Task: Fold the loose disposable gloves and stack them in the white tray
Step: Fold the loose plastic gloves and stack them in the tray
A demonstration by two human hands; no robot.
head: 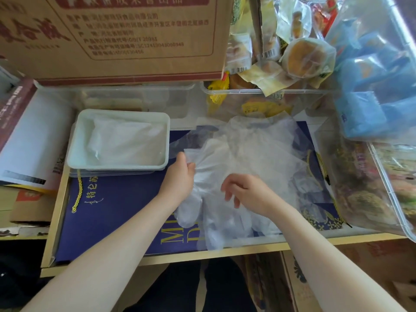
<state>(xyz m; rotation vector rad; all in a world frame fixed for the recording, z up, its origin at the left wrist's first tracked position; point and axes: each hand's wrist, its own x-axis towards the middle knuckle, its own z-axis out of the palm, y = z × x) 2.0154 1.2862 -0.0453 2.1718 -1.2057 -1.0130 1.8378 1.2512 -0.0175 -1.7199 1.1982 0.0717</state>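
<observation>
Work surface: a dark blue gift box lid [117, 212] with gold lettering, hemmed in by a printed cardboard carton [117, 37] at the rear and clear plastic bins of wrapped pastries [265, 95] behind and to the right. On the lid, right of centre, lies the heap of loose disposable gloves [258, 154], thin translucent sheets overlapping so that single gloves are hard to tell apart. The white tray [76, 140] sits at the left rear of the lid, already holding a flat layer of folded gloves [126, 140], its near right corner close to the heap. One glove [213, 212] is drawn toward the person, its fingers reaching the table's front edge. The left hand [180, 176] pinches a gathered edge of film between thumb and fingers, just beside the tray. The right hand [245, 194] hovers over the glove with fingers loosely curled downward; it appears to hold nothing, though contact with the film cannot be ruled out. Risks, as judged: static cling may lift two sheets as one; the light film may spring open once released, so the fold fails; the glove fingers at the table edge may slide off; a sweep of the left forearm could nudge the tray and disturb its stack
</observation>
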